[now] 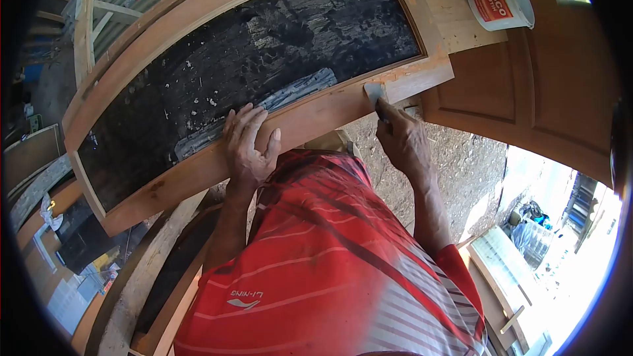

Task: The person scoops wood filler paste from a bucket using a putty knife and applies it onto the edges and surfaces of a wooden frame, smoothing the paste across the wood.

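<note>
A wooden frame (pixel 316 115) surrounds a dark, scuffed panel (pixel 264 39) with pale specks and smears on it. My left hand (pixel 249 142) rests on the frame's near rail, fingers apart and reaching over the panel's edge, and it holds nothing. In my right hand (pixel 403 133) is a putty knife (pixel 374 92), gripped by its dark handle, with its blade flat against the near rail close to the right corner. A grey-blue streaked strip (pixel 297 89) lies along the panel's near edge, just beyond my left hand.
White buckets with red labels (pixel 500 1) stand on a board (pixel 455 20) at the upper right. A brown panelled door (pixel 554 72) lies at the right. Curved wooden pieces (pixel 142 277) are at the lower left. A glass-like pane (pixel 501 267) sits at the lower right.
</note>
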`<state>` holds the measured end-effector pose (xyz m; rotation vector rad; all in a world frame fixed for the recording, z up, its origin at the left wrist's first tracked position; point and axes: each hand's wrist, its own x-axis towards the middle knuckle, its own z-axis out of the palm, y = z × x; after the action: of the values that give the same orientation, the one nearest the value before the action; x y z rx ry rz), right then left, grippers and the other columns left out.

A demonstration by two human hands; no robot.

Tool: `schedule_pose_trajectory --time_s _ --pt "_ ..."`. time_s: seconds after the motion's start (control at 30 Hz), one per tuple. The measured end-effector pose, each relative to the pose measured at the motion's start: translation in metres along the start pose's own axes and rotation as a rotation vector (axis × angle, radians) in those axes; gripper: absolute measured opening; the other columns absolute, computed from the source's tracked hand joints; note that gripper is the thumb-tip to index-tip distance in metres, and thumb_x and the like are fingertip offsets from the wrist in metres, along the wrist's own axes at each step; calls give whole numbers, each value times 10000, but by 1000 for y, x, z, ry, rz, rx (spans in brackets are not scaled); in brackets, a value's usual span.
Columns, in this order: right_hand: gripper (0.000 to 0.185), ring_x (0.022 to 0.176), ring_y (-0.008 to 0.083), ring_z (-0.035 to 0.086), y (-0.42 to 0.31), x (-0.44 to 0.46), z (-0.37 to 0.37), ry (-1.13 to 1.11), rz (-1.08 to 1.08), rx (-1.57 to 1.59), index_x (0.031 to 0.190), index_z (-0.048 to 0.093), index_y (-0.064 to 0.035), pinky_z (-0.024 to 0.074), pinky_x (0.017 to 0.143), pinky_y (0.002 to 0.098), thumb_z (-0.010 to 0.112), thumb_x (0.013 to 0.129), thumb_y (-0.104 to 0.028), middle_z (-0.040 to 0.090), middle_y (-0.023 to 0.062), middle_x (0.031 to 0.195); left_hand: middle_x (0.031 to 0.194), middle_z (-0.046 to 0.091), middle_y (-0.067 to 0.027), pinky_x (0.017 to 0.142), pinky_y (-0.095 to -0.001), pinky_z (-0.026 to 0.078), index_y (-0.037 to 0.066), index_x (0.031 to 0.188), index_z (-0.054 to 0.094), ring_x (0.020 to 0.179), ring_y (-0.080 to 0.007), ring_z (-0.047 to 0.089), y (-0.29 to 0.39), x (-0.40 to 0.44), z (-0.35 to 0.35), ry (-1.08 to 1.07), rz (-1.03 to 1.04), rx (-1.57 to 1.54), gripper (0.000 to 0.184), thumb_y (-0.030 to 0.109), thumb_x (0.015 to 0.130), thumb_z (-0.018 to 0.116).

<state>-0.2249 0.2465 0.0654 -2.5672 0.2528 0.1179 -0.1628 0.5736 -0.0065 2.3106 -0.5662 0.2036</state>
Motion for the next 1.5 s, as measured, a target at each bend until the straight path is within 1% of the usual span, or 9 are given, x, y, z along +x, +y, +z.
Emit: schedule_pose_trajectory --time_s 0.17,0.47,0.6,0.83,0.93,1.03,1.13,1.3,1.5 --pt "442 836 422 742 -4 -8 31 -23 -6 -33 1431 699 -70 582 764 500 688 991 -100 737 238 989 1317 726 -159 1239 -602 388 22 1293 717 1328 -377 652 -3 -3 1 0 3 15 405 207 938 774" --pt "450 846 413 745 -11 -3 -5 -90 4 5 1430 702 -80 577 765 494 688 980 -106 739 230 973 1324 727 -170 1252 -595 368 6 1304 714 1343 -385 644 3 -2 0 4 -14 19 392 174 952 751" --pt "476 809 393 729 -9 -4 15 -26 -69 -54 1452 683 -81 565 732 474 683 976 -85 726 225 947 1316 724 -154 1249 -595 376 19 1289 717 1347 -376 638 -1 -2 2 13 -1 30 416 217 929 785" --pt "455 825 377 738 -2 -4 -11 -31 -15 40 1444 682 -53 581 766 466 682 990 -74 743 211 1018 1325 720 -164 1247 -611 372 7 1288 719 1349 -392 632 1 1 1 19 -10 14 417 215 933 775" --pt "378 854 430 728 2 4 -16 121 -25 13 1375 717 -162 575 741 530 638 1014 -85 718 189 971 1328 718 -167 1248 -616 370 6 1291 719 1350 -397 631 1 -1 0 4 -9 20 418 222 937 768" --pt "385 873 384 726 -8 8 -26 -133 -108 -125 1365 726 -175 579 771 504 601 1025 -45 697 150 971 1333 716 -167 1251 -617 366 6 1294 717 1352 -397 631 0 0 1 -11 -6 28 421 230 941 763" --pt "429 908 327 723 4 18 -31 -143 -301 -273 1369 730 -210 579 824 472 571 1021 -17 679 111 953 1333 720 -169 1252 -611 367 3 1292 720 1354 -391 634 1 0 -1 -25 -4 35 406 217 949 749" --pt "494 917 290 714 34 47 -76 -220 -273 -520 1360 763 -259 574 889 453 563 997 9 699 102 962 1326 731 -174 1251 -598 379 -3 1288 727 1355 -384 642 4 2 -3 -30 -2 58 373 182 963 726" --pt "511 915 294 720 71 70 -134 -207 -165 -698 1380 758 -282 575 871 462 615 976 -3 704 105 961 1339 713 -169 1251 -626 368 5 1296 720 1365 -395 626 0 -1 3 2 -43 61 416 220 941 755"
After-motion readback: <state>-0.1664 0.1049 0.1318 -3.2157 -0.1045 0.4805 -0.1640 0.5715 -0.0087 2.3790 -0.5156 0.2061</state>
